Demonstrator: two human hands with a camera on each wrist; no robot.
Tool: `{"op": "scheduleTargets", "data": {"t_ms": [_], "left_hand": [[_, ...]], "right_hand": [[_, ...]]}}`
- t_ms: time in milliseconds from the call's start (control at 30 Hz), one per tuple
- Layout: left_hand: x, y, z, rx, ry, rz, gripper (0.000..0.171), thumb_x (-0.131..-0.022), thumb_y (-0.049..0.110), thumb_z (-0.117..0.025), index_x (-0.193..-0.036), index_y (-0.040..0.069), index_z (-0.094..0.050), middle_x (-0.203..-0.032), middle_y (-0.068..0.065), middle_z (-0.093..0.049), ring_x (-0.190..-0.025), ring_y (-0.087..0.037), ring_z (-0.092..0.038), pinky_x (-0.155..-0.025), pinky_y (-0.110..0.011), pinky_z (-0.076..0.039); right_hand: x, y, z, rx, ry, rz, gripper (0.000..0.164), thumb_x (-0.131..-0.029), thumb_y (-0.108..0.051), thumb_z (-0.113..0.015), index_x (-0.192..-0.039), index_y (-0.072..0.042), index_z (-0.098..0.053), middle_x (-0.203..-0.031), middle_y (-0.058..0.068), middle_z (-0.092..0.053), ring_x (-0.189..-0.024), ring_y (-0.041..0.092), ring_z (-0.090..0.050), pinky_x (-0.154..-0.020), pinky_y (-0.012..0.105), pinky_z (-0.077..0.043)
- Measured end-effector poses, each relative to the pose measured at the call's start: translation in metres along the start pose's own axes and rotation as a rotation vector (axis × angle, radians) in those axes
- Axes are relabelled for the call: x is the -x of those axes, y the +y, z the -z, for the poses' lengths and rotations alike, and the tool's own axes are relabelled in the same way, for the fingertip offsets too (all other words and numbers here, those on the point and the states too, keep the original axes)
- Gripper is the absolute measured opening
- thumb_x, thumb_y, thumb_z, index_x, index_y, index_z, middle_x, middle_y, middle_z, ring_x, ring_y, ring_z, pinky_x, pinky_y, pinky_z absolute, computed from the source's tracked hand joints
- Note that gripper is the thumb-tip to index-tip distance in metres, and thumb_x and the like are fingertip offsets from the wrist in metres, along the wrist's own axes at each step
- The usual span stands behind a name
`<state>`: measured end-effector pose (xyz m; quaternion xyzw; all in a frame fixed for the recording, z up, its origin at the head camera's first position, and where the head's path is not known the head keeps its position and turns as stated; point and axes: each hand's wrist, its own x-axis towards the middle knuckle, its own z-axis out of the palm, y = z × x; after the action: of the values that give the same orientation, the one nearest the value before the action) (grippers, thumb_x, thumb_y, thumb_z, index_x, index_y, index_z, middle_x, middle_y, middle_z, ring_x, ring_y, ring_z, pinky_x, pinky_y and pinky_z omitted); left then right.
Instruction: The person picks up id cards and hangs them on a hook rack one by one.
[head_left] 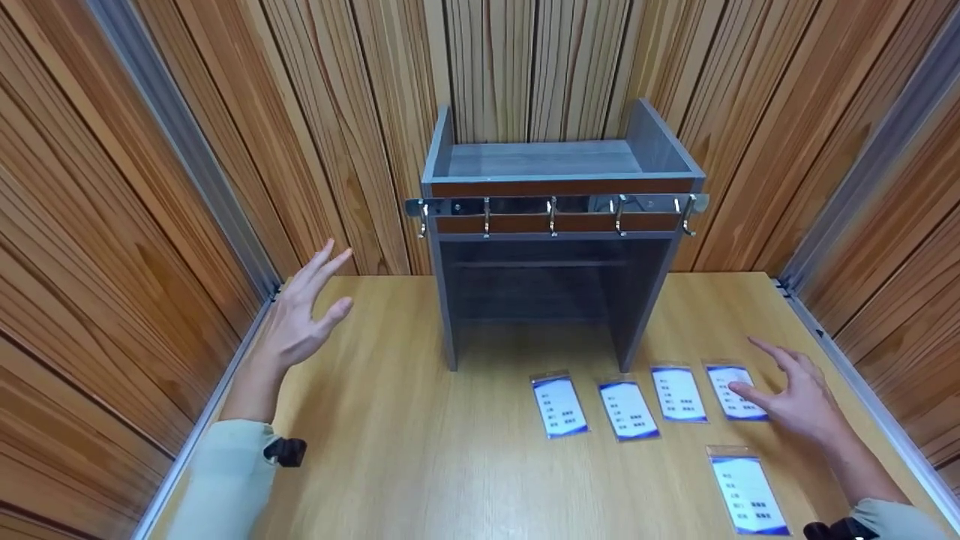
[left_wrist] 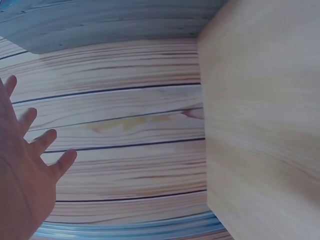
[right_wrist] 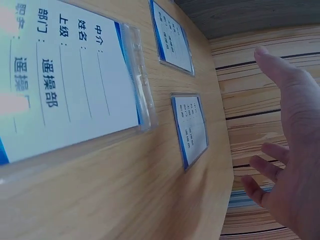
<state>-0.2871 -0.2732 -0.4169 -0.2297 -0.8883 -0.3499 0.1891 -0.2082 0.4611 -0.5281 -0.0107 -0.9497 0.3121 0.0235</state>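
My left hand (head_left: 304, 315) is raised over the left side of the table, fingers extended and thumb apart, holding nothing. In the left wrist view, the left hand (left_wrist: 25, 165) shows spread fingers before the wood wall. The right hand (head_left: 799, 394) hovers over the right side, its thumb overlapping a badge card (head_left: 739, 394). No object is in it. Other blue-and-white badge cards in clear sleeves lie flat: one (head_left: 679, 394) beside that, two more (head_left: 628, 410) (head_left: 560, 406) to the left, and one (head_left: 748, 491) nearer the front. Printed text shows on a card (right_wrist: 70, 75) in the right wrist view.
A grey wooden shelf stand (head_left: 536, 300) is at the table's back centre. Across its front runs a metal rail (head_left: 517, 205) with several hooks. Wood-panelled walls (head_left: 360, 135) enclose the table (head_left: 420, 450), with metal strips (head_left: 195, 150) along the corners.
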Motion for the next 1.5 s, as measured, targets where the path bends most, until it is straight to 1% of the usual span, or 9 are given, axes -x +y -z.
{"op": "scheduleTargets", "data": {"t_ms": [233, 300, 433, 533, 600, 867, 1000, 1233, 1500], "left_hand": [[-0.013, 0.013, -0.002, 0.099, 0.036, -0.01, 0.07, -0.107, 0.024, -0.062, -0.174, 0.018, -0.044, -0.187, -0.013, -0.032, -0.173, -0.047, -0.032, -0.135, -0.084, -0.022], [-0.016, 0.016, -0.004, 0.13, 0.047, -0.009, 0.069, -0.108, 0.022, -0.062, -0.174, 0.016, -0.044, -0.187, -0.013, -0.032, -0.173, -0.047, -0.031, -0.133, -0.083, -0.028], [-0.023, 0.021, -0.006, 0.192, 0.066, 0.003, 0.068, -0.11, 0.02, -0.061, -0.174, 0.015, -0.042, -0.188, -0.011, -0.031, -0.174, -0.044, -0.029, -0.133, -0.081, -0.031], [-0.027, 0.025, -0.007, 0.214, 0.074, 0.008, 0.068, -0.11, 0.022, -0.061, -0.175, 0.016, -0.04, -0.189, -0.009, -0.03, -0.175, -0.041, -0.028, -0.137, -0.08, -0.024], [-0.03, 0.027, -0.008, 0.229, 0.075, 0.003, 0.068, -0.11, 0.021, -0.06, -0.175, 0.015, -0.041, -0.188, -0.01, -0.03, -0.176, -0.041, -0.028, -0.137, -0.08, -0.023], [-0.038, 0.033, -0.01, 0.279, 0.081, -0.031, 0.068, -0.109, 0.019, -0.061, -0.174, 0.014, -0.042, -0.188, -0.01, -0.031, -0.173, -0.041, -0.034, -0.131, -0.078, -0.038], [-0.044, 0.035, -0.012, 0.308, 0.088, -0.036, 0.069, -0.108, 0.018, -0.062, -0.174, 0.013, -0.042, -0.187, -0.009, -0.033, -0.17, -0.041, -0.039, -0.134, -0.076, -0.035], [-0.053, 0.043, -0.016, 0.367, 0.083, 0.019, 0.071, -0.11, 0.019, -0.067, -0.176, 0.017, -0.04, -0.187, -0.006, -0.034, -0.169, -0.042, -0.042, -0.129, -0.074, -0.045], [-0.064, 0.057, -0.019, 0.402, 0.088, 0.019, 0.068, -0.112, 0.017, -0.066, -0.175, 0.017, -0.041, -0.186, -0.004, -0.036, -0.168, -0.042, -0.044, -0.129, -0.073, -0.045]], "right_hand": [[0.001, 0.008, -0.007, -0.052, -0.021, -0.033, 0.099, -0.107, -0.048, -0.075, -0.18, -0.009, -0.02, -0.169, 0.05, -0.02, -0.145, 0.075, -0.033, -0.105, 0.092, -0.04], [0.002, 0.01, -0.009, -0.067, -0.017, -0.044, 0.1, -0.107, -0.047, -0.076, -0.18, -0.009, -0.02, -0.167, 0.05, -0.022, -0.145, 0.074, -0.033, -0.105, 0.09, -0.04], [0.001, 0.012, -0.014, -0.09, -0.011, -0.065, 0.101, -0.106, -0.047, -0.077, -0.179, -0.007, -0.021, -0.167, 0.049, -0.023, -0.146, 0.074, -0.033, -0.108, 0.089, -0.037], [-0.001, 0.013, -0.017, -0.106, -0.025, -0.077, 0.101, -0.107, -0.045, -0.076, -0.18, -0.007, -0.018, -0.171, 0.05, -0.019, -0.15, 0.076, -0.03, -0.114, 0.093, -0.033], [-0.001, 0.015, -0.02, -0.119, -0.034, -0.089, 0.101, -0.107, -0.045, -0.077, -0.18, -0.007, -0.018, -0.171, 0.05, -0.017, -0.152, 0.078, -0.028, -0.117, 0.093, -0.032], [-0.004, 0.021, -0.029, -0.16, -0.076, -0.139, 0.103, -0.107, -0.045, -0.077, -0.18, -0.005, -0.015, -0.171, 0.053, -0.013, -0.153, 0.077, -0.025, -0.122, 0.09, -0.032], [-0.004, 0.021, -0.032, -0.165, -0.079, -0.151, 0.105, -0.107, -0.048, -0.077, -0.18, -0.006, -0.014, -0.17, 0.053, -0.013, -0.153, 0.077, -0.024, -0.121, 0.09, -0.033], [-0.007, 0.017, -0.033, -0.135, -0.052, -0.146, 0.103, -0.107, -0.047, -0.077, -0.179, -0.005, -0.017, -0.167, 0.054, -0.02, -0.15, 0.071, -0.022, -0.112, 0.082, -0.034], [-0.009, 0.019, -0.037, -0.112, -0.045, -0.173, 0.102, -0.106, -0.044, -0.079, -0.178, -0.004, -0.02, -0.164, 0.053, -0.026, -0.147, 0.066, -0.02, -0.109, 0.076, -0.028]]}}
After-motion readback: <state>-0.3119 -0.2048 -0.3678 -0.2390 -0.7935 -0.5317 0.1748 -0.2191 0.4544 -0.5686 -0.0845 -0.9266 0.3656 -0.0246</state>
